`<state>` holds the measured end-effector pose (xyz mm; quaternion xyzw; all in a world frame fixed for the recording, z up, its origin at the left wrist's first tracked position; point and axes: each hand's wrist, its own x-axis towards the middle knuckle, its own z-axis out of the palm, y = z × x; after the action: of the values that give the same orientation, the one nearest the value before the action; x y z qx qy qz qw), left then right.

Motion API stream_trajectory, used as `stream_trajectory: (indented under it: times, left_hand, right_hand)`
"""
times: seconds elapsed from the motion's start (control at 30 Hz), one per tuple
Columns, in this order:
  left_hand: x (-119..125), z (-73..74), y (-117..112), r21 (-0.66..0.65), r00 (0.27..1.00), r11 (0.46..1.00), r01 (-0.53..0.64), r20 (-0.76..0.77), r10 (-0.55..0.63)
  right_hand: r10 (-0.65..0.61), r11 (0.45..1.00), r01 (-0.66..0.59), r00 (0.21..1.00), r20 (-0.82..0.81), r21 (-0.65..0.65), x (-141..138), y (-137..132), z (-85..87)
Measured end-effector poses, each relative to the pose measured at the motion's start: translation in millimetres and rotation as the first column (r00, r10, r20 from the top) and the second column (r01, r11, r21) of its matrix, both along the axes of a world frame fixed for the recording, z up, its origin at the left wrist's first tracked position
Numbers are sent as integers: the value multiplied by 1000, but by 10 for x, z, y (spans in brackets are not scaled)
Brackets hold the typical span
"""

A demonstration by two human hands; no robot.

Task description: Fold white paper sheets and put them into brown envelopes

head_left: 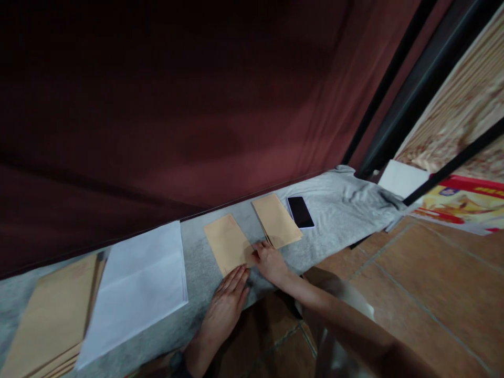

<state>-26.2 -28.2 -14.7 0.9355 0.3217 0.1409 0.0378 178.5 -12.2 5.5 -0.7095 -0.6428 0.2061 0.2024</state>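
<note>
A single brown paper envelope [227, 242] lies flat on the grey cloth in front of me. My left hand [228, 300] rests on its near edge, fingers stretched out and lying flat. At the near right corner of that envelope, my right hand [272, 264] has its fingers curled and pressed together on the paper. Just beyond the right hand is a small stack of brown envelopes [277, 220], slightly fanned at its left side. A phone [301, 212] with a dark screen lies beside that stack.
On the left are a stack of white paper sheets [139, 289] and a larger pile of brown envelopes [55, 310]. A grey cloth [334, 205] covers the narrow surface. Dark red fabric [220, 131] hangs behind it. Dark poles and a colourful box [468, 202] stand at right above floor tiles.
</note>
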Motion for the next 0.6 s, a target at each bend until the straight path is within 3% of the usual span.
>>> stream_trajectory:
  times: [0.13,0.27,0.43,0.53,0.6]
  left_hand:
    - [4,-74,13,49,999,998,-28,25,27]
    - [9,-129,53,63,997,997,-36,74,31]
    - [29,-72,128,30,984,999,-40,172,35]
    - [24,24,197,30,973,998,-49,229,41]
    - [7,65,250,42,959,997,-70,276,56]
  right_hand:
    - [-63,997,55,983,-171,-51,26,51,3]
    - [-144,989,109,852,-503,-99,18,59,-34]
    - [-167,986,112,718,-676,-125,0,96,-52]
    - [-188,977,201,635,-749,-76,213,187,-21]
    - [-231,944,326,560,-796,-44,460,244,8]
